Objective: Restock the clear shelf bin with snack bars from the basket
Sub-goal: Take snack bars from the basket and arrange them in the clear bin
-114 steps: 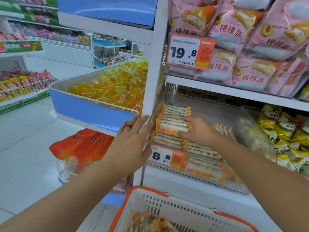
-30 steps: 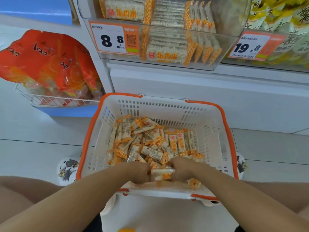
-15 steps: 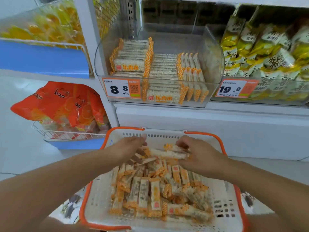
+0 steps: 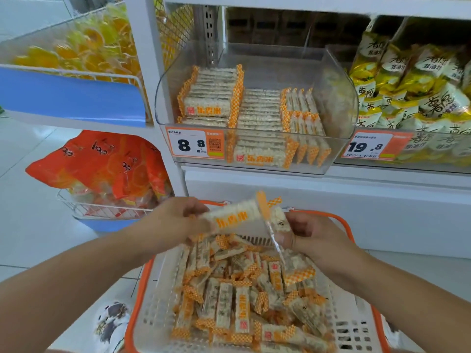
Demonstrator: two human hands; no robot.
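**Bars lifted above the basket**

Since half a second ago my hands have risen from the pile; my left hand (image 4: 175, 222) now grips a white rice snack bar with orange checked ends (image 4: 233, 216) at mid-frame; my right hand (image 4: 309, 231) pinches another bar (image 4: 280, 221) beside it; below sits the white plastic basket with orange rim (image 4: 342, 222), full of bars; the clear plastic shelf bin (image 4: 339, 98) stands above, centre frame, partly stocked.
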